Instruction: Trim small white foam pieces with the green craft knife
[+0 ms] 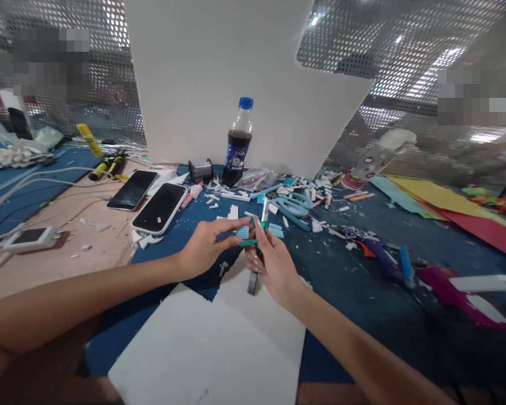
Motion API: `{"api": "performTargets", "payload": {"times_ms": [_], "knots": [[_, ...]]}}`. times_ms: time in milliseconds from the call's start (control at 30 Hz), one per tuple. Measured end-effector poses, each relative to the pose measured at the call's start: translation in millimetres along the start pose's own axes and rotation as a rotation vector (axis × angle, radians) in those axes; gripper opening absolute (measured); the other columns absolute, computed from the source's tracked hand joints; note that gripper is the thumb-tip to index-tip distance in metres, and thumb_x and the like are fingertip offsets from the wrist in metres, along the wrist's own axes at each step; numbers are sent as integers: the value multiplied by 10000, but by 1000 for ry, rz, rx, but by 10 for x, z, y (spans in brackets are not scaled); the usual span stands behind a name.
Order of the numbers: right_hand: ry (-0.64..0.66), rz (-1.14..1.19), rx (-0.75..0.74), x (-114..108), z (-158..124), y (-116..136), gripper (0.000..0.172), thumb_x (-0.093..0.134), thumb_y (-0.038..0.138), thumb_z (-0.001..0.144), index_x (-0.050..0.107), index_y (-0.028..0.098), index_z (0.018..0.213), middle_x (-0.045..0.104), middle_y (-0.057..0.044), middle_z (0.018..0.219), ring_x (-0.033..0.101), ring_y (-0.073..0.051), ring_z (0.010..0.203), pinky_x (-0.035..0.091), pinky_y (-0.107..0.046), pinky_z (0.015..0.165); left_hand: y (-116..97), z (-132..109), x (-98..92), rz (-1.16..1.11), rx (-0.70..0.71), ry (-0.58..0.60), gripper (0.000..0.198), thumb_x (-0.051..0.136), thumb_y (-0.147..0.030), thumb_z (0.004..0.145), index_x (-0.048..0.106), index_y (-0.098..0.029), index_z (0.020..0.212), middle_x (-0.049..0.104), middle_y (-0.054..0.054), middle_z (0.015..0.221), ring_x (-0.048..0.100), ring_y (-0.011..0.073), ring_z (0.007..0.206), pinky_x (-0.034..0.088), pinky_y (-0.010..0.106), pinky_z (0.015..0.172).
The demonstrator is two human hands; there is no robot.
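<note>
Near the middle of the view, my left hand (206, 246) pinches a small light-blue dotted piece (243, 232) between thumb and fingers. A thin teal-green strip (248, 243) lies just below that piece, between my two hands. My right hand (274, 261) is closed around a cutter knife (253, 281) with a green part, its metal end pointing up and away. Both hands are close together above white sheets (219, 349). Where the fingers of both hands meet, small details are hard to make out.
A cola bottle (237, 147) stands behind the hands before a white board (236, 67). Blue scissors (295, 208) and white scraps lie ahead. Two phones (160, 208) (132, 190) are at left, coloured sheets (480, 228) and a magenta tool (459, 295) at right.
</note>
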State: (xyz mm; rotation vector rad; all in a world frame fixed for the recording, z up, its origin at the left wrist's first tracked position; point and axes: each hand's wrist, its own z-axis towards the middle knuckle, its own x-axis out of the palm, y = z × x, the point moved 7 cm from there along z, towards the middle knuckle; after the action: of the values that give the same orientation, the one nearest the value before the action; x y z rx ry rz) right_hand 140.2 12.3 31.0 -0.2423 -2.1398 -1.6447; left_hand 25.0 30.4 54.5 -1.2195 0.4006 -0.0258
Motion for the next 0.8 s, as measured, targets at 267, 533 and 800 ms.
{"api": "performTargets", "payload": {"times_ms": [267,533,800], "knots": [[-42,-86,-56,-33,29,28,307,692,401,721,461,199,717,324,106,462,220,-33,393,215,-190,401,93,-17,16,-162,-23,-40,318,633,-241,768,670,-214,1084,678,54,1103,614,221,1031,485,348,912],[47,-33,-77,-18,30,106,275,576,456,814,513,191,776,409,71,490,266,-38,384,246,-193,395,343,66,12,-678,-234,-138,331,778,-244,617,690,-166,926,727,44,910,665,173,872,517,300,813],[93,-178,-70,-124,111,137,283,600,454,789,510,196,862,663,-15,753,539,-99,443,478,-254,400,446,166,-44,-855,-317,-186,348,835,-214,519,617,-139,779,699,16,915,663,142,860,519,269,797]]}}
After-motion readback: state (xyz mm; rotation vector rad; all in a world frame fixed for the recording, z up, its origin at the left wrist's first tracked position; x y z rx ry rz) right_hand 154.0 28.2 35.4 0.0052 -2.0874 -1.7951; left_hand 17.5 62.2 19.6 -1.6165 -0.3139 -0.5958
